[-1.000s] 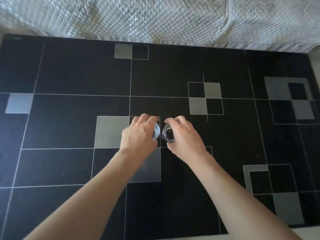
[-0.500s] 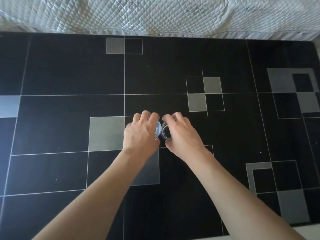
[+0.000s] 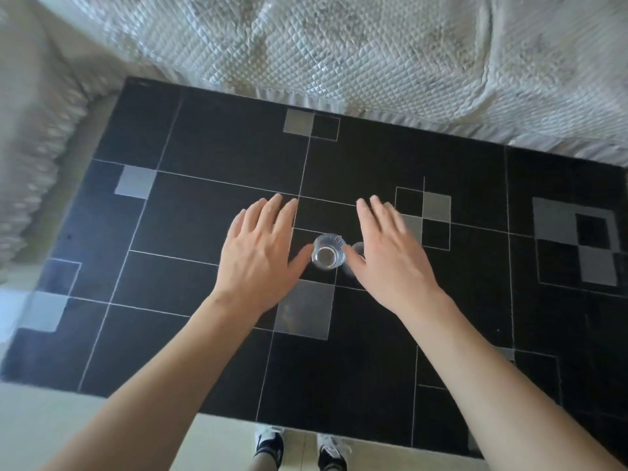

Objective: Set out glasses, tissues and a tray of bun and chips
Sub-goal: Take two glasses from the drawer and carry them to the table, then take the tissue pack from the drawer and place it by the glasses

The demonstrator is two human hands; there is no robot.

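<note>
Now two clear glasses are seen standing upright side by side near the middle of the counter [image 3: 373, 334], a glossy black slab marked with thin white lines and matte grey squares. The nearer glass [image 3: 328, 255] is viewed from straight above, so its round rim and pale circular base are shown one inside the other, with fine ribbing along the far edge. The second glass [image 3: 357, 250] is set just beside it to the right and is partly covered by the right thumb, so only a curved piece of its rim can be made out.

Both hands are held flat over the counter, palms down. The fingers of the left hand [image 3: 260, 253] are spread wide and nothing is held by them; its thumb tip is brought right up to the nearer glass (whether it is touched cannot be told). The fingers of the right hand [image 3: 390, 253] are likewise stretched out and empty.

Beyond the far edge a white quilted cover [image 3: 373, 56] is draped, stitched in small diamonds and rumpled into soft folds. Below the near edge, two dark shoes [image 3: 300, 450] with white trim are seen on a pale floor.
</note>
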